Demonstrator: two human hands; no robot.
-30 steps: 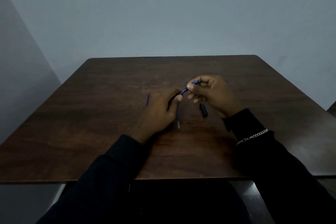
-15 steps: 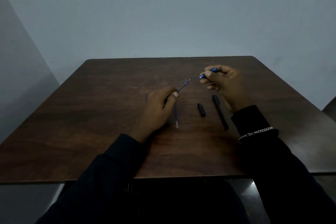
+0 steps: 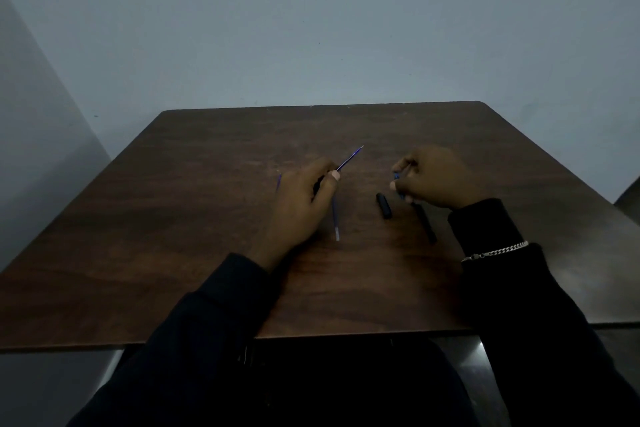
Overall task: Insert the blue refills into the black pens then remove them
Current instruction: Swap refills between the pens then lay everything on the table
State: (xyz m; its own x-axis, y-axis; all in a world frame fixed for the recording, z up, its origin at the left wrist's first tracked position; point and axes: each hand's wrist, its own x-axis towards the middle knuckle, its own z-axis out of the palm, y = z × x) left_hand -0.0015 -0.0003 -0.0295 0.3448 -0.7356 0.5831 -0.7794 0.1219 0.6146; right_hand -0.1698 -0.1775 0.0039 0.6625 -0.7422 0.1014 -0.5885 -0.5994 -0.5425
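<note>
My left hand (image 3: pixel 304 198) grips a black pen barrel, mostly hidden in the fist, with a blue refill (image 3: pixel 349 159) sticking out of it up and to the right. My right hand (image 3: pixel 433 180) pinches a small blue pen piece (image 3: pixel 398 184) low over the table. A black pen cap (image 3: pixel 384 206) lies between the hands. A black pen barrel (image 3: pixel 425 222) lies under my right wrist. Another blue refill (image 3: pixel 335 218) rests on the table beside my left hand, and a third refill (image 3: pixel 278 182) peeks out left of it.
The brown wooden table (image 3: pixel 207 253) stands against a grey wall. Its front edge runs just before my body. A silver chain bracelet (image 3: pixel 495 251) sits on my right wrist.
My right hand pulled the small blue piece off the refill, swung right, then came down toward the table near the cap. My left hand stays put with the refill now bare.
</note>
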